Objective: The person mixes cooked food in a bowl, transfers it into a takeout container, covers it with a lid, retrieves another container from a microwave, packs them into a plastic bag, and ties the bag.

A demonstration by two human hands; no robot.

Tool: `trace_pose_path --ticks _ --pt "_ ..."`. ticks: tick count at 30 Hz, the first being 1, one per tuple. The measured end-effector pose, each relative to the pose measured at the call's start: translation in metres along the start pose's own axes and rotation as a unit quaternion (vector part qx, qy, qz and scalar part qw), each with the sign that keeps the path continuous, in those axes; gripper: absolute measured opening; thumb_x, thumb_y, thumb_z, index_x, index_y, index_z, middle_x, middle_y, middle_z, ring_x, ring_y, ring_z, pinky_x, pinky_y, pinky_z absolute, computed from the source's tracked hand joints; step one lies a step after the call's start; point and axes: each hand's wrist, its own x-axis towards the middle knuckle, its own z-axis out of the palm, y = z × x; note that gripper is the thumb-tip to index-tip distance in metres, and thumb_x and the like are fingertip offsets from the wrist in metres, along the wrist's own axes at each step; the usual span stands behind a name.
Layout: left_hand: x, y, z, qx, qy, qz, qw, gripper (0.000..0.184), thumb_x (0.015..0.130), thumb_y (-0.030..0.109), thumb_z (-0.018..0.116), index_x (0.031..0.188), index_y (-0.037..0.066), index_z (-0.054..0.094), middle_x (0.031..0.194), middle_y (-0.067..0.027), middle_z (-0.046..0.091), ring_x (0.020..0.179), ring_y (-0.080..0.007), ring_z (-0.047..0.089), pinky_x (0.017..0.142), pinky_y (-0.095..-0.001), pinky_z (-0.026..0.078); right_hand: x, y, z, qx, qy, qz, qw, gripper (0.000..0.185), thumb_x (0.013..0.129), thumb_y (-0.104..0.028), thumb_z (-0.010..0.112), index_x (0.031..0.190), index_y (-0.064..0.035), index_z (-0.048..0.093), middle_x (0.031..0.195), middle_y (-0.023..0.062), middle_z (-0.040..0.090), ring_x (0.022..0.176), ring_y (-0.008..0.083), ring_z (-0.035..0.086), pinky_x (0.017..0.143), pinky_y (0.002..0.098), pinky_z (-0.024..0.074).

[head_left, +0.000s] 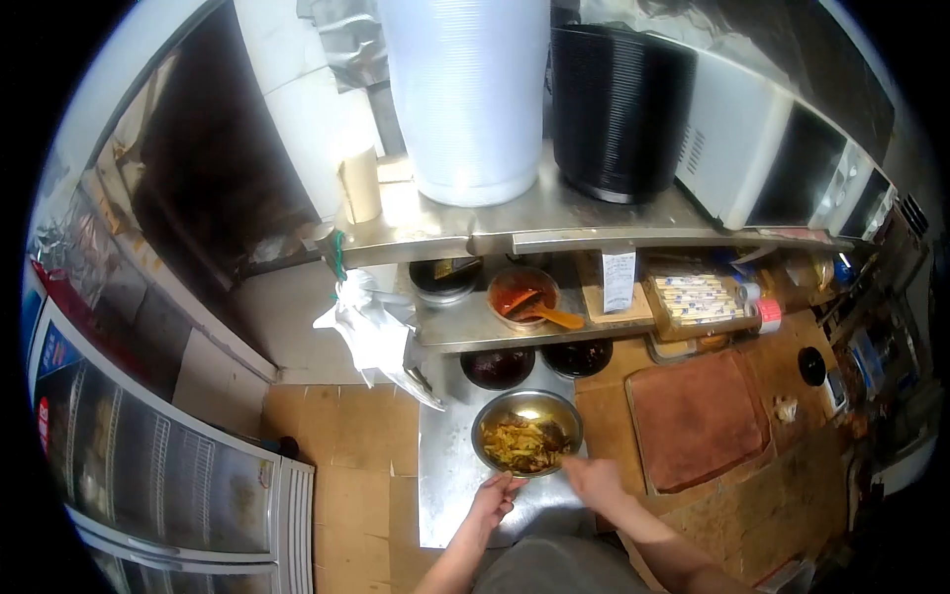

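One metal bowl (535,404) stood on the steel counter (447,495) just ahead of both hands, with yellowish and brown chopped food (520,443) lying in it. The left hand (492,499) was at the near side of the bowl, thumb and fingers pinching its rim. The right hand (594,483) was by the near right edge, its fingers curled in; it was blurred, so whether it gripped a tool could not be told. Beyond the hands, just past the bowl, sat two dark round containers (500,385), side by side. Farther ahead, on a low shelf (450,334), a tub (555,294) of red sauce held a spoon with an orange handle (561,318). To the right of the right hand lay a reddish-brown board (698,421); ahead of that hand and farther off, a paper slip (618,280) hung beside a box of wrapped sticks (698,297). Ahead and to the left of the left hand hung a white plastic bag (368,319), and well apart on that same side stood a glass-doored fridge (158,470). Farthest ahead, above the low shelf, were a white stack (470,99), a black stack (623,114) and a microwave (727,139).
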Motion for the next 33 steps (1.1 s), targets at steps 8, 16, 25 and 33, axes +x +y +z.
trace_pose_path --ticks 8,16,25,33 --pt "-0.002 0.003 0.009 0.115 -0.003 -0.016 0.993 0.022 0.106 0.021 0.049 0.111 0.003 0.060 0.114 -0.0114 0.072 0.053 -0.0043 0.039 0.039 -0.0184 0.029 0.008 -0.009 -0.024 0.250 0.131 0.094 0.955 0.018 0.095 -0.017 0.060 0.103 -0.0045 0.071 0.087 0.0195 0.072 0.071 0.0384 0.071 0.066 0.0457 0.0579" --pt "-0.010 0.008 0.008 0.193 -0.008 -0.003 0.981 0.025 0.106 0.023 0.051 0.114 0.001 0.061 0.109 -0.0101 0.074 0.051 -0.0062 0.036 0.044 -0.0191 0.032 0.010 0.003 0.001 0.170 0.032 -0.037 0.984 0.022 0.096 -0.017 0.061 0.107 -0.0040 0.074 0.093 0.0191 0.073 0.076 0.0330 0.073 0.070 0.0416 0.0579" --pt "-0.006 0.010 -0.002 0.304 0.013 0.049 0.951 0.028 0.103 0.026 0.058 0.101 0.001 0.069 0.097 -0.0057 0.076 0.057 -0.0086 0.047 0.053 -0.0238 0.042 0.033 0.001 -0.013 0.226 0.044 0.026 0.973 0.023 0.098 -0.020 0.061 0.110 -0.0051 0.074 0.085 0.0185 0.073 0.068 0.0292 0.072 0.065 0.0370 0.0567" --pt "0.003 0.016 -0.015 0.405 0.023 0.121 0.906 0.030 0.101 0.027 0.057 0.100 0.000 0.071 0.093 -0.0054 0.076 0.065 -0.0115 0.055 0.064 -0.0277 0.049 0.048 0.005 0.000 0.266 0.074 -0.001 0.961 0.021 0.097 -0.016 0.061 0.108 -0.0064 0.075 0.089 0.0193 0.073 0.072 0.0318 0.072 0.067 0.0376 0.0575"
